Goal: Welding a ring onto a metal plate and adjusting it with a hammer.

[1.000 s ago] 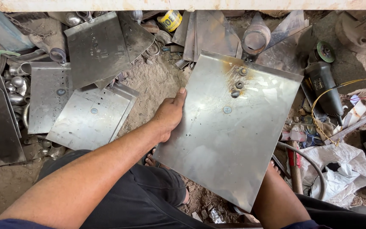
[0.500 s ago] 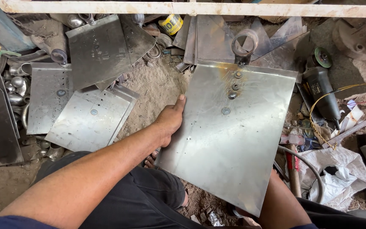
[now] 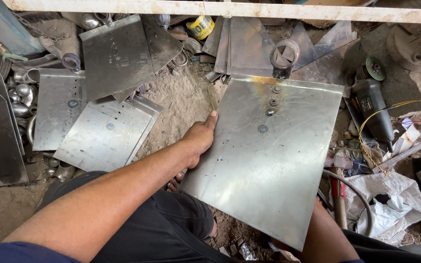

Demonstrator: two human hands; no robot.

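The left hand point(image 3: 198, 141) has its grip closed on the left edge of a large steel sheet point(image 3: 269, 160), thumb lying flat on the upper face at about 9 o'clock of the sheet, the other fingers hidden beneath. The sheet sits in the middle-right of the view, tilted so that its far edge is up near 12 o'clock and its near corner hangs down over the person's lap at 6 o'clock. A short metal ring handle point(image 3: 283, 56) stands off the middle of the far edge, with a row of weld spots point(image 3: 270, 109) running down from it. The right hand is hidden under the sheet; only the right forearm point(image 3: 327, 234) shows at 5 o'clock, so its grip cannot be told, though it probably props the sheet from below. At 9 to 10 o'clock more flat steel sheets point(image 3: 105, 139) lie stacked on the sandy floor point(image 3: 186, 97). At 3 o'clock an angle grinder point(image 3: 371, 104) lies among wires, and a white bag point(image 3: 391, 209) is crumpled at 4 o'clock
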